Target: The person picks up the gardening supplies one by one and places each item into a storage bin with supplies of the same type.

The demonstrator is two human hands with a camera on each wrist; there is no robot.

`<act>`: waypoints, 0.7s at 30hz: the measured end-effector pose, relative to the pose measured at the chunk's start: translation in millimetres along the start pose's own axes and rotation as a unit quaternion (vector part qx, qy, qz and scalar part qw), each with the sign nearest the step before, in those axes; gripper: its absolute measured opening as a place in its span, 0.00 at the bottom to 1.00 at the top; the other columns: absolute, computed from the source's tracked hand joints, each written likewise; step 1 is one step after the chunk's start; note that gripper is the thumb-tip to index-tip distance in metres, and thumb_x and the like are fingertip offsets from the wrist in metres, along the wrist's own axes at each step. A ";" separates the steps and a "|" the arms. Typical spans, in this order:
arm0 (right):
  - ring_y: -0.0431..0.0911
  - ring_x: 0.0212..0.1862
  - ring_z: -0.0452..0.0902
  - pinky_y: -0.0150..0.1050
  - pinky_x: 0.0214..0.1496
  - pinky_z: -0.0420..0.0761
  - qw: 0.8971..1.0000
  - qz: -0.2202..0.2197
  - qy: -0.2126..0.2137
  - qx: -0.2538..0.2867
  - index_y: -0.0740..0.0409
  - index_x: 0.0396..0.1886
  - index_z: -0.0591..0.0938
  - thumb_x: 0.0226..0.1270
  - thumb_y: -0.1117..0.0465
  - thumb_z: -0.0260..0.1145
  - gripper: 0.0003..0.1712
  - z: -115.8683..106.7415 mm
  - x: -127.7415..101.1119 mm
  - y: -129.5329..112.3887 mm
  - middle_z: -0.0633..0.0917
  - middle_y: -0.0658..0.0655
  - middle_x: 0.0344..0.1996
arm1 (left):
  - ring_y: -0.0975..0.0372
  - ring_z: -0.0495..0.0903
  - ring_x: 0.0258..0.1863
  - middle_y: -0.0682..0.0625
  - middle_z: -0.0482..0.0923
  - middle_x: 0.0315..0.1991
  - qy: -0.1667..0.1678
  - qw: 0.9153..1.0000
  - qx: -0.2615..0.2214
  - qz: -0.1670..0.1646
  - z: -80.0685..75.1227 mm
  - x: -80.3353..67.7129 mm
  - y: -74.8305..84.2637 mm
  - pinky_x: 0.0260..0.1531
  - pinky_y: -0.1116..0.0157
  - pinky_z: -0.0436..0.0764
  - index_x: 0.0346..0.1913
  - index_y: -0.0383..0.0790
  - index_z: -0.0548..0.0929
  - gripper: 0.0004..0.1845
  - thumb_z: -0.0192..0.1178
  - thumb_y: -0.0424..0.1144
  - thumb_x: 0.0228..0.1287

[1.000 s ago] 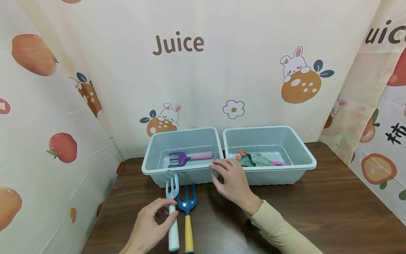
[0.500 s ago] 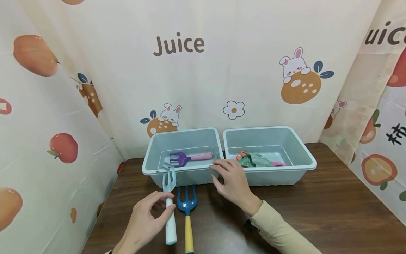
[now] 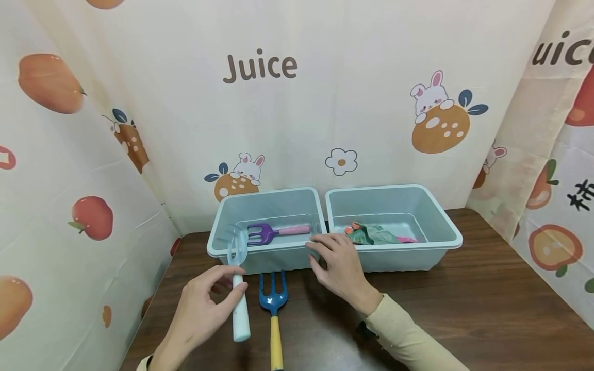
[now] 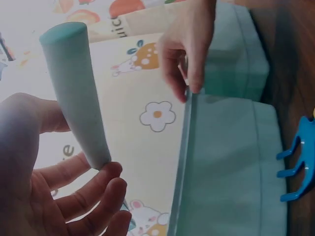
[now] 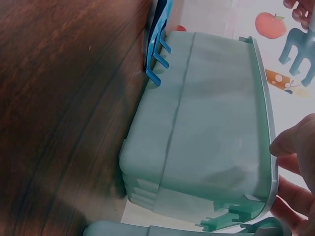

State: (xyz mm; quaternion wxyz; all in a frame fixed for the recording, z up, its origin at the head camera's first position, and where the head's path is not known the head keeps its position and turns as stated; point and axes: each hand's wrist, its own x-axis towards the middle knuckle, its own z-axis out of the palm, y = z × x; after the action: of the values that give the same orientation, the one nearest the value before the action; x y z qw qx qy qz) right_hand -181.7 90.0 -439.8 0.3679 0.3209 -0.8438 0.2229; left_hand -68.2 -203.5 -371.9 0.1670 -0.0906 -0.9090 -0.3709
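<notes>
My left hand (image 3: 234, 287) grips the white handle of a pale blue toy rake (image 3: 237, 252), held above the table. Its tines hang at the front rim of the left teal bin (image 3: 260, 251). In the left wrist view the handle (image 4: 74, 93) sits between my thumb and fingers (image 4: 93, 196). A purple rake with a pink handle (image 3: 278, 231) lies inside that bin. My right hand (image 3: 322, 246) rests with fairly straight fingers on the bin's front right corner. A blue fork with a yellow handle (image 3: 274, 301) lies on the table between my hands, also seen as the fork (image 5: 157, 49).
A second teal bin (image 3: 408, 246) stands to the right and holds a crumpled green glove (image 3: 371, 233). Both bins sit at the back of the brown wooden table (image 3: 487, 309). Printed curtains close in the back and both sides.
My left hand has lifted the pale blue rake off the table and carried it forward and left, up to the left bin's rim. The right hand has stayed put.
</notes>
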 end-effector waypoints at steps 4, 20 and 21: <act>0.52 0.53 0.84 0.53 0.60 0.82 1.000 -0.003 0.004 0.000 0.51 0.50 0.92 0.64 0.60 0.78 0.14 1.1 -0.3 0.2 0.91 0.52 0.51 | 0.72 0.82 0.35 0.64 0.84 0.37 -0.010 1.000 0.004 -0.006 0.4 3.8 2.0 0.38 0.67 0.85 0.50 0.58 0.89 0.09 0.73 0.44 0.69; 0.52 0.53 0.84 0.53 0.59 0.82 1.000 -0.013 0.022 -0.004 0.51 0.49 0.92 0.61 0.60 0.80 0.15 3.0 -0.8 1.8 0.91 0.52 0.50 | 0.67 0.83 0.36 0.60 0.85 0.34 0.005 1.000 -0.003 0.015 14.4 35.4 2.3 0.38 0.67 0.84 0.51 0.50 0.91 0.10 0.72 0.44 0.68; 0.52 0.53 0.84 0.53 0.59 0.82 1.000 -0.014 0.023 -0.004 0.51 0.48 0.92 0.61 0.60 0.80 0.15 3.3 -0.8 1.7 0.91 0.52 0.50 | 0.66 0.83 0.37 0.60 0.85 0.34 0.005 1.000 -0.004 0.012 15.5 37.5 1.6 0.38 0.67 0.84 0.51 0.49 0.91 0.11 0.72 0.44 0.69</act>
State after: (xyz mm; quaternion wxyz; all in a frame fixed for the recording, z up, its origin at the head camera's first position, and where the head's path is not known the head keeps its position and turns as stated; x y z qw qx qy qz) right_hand -184.1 89.4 -442.8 0.3918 0.3261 -0.8312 0.2220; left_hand -106.1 -189.9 -367.4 0.1754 -0.1006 -0.9057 -0.3725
